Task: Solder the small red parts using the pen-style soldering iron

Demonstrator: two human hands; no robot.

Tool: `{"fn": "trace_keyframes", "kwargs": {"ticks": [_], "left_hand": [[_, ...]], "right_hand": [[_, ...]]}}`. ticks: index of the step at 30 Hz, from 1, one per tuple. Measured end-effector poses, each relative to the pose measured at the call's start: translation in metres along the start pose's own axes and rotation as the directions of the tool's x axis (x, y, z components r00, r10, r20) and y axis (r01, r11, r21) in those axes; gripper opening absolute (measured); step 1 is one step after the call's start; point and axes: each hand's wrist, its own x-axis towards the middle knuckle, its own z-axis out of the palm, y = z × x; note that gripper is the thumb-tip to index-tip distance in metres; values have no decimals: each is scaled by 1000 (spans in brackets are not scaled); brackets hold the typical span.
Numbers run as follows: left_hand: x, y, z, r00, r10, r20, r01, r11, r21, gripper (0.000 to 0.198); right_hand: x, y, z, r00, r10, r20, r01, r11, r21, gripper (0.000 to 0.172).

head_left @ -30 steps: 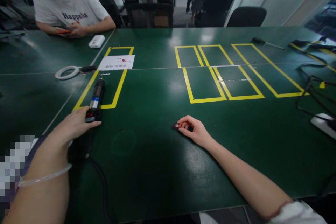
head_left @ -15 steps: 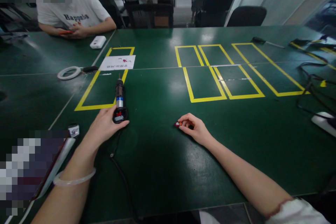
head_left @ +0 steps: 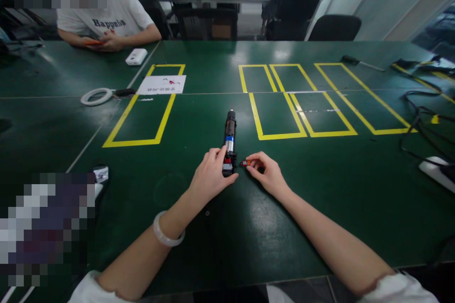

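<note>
My left hand grips the near end of a black cylindrical tool with a blue and silver band, which lies on the green table pointing away from me. My right hand rests just to its right, fingers pinched on a small red and black part. That part sits a short gap from the tool's near end. A pale bangle circles my left wrist.
Yellow tape rectangles mark the table ahead, and another outline with a white paper sheet lies at left. A white tape ring and white box lie further left near a seated person. Cables run at right.
My left hand has carried the black tool from the left yellow outline rightward across the table to beside my right hand. My right hand stayed almost in place with the small part.
</note>
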Motion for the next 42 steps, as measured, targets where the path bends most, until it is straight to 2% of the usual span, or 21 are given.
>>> {"fn": "trace_keyframes", "kwargs": {"ticks": [4, 8, 11, 20, 24, 27, 31, 37, 42], "left_hand": [[0, 12, 8, 999, 45, -2, -45, 999, -5, 80], [-2, 13, 12, 998, 67, -17, -67, 998, -9, 79], [-2, 11, 14, 997, 72, -27, -72, 997, -17, 80], [-3, 10, 15, 996, 75, -38, -76, 997, -21, 81], [-3, 11, 15, 996, 78, -34, -78, 997, 0, 81], [-1, 16, 14, 997, 59, -54, -57, 998, 40, 77], [5, 25, 13, 998, 18, -67, -9, 992, 128, 72], [10, 30, 11, 997, -4, -79, 20, 980, 200, 68], [6, 18, 4, 997, 38, -74, -17, 966, 259, 68]], "right_hand": [[0, 1, 0, 999, -32, -1, 32, 995, -91, 15], [-1, 1, 0, 998, -64, 24, 67, 984, -165, 19], [-2, 1, -1, 996, -79, 34, 84, 977, -198, 15], [-3, -4, -3, 988, -150, 34, 153, 974, -164, 11], [-2, -6, -3, 993, -120, 18, 122, 975, -188, 13], [-3, -8, -4, 998, -59, -23, 53, 979, -197, 17], [-4, -6, -4, 998, 14, -63, -21, 994, -111, 18], [-4, 0, -3, 997, 61, -36, -60, 998, 34, 16], [-2, 1, -4, 998, 56, 7, -56, 997, 47, 15]]}}
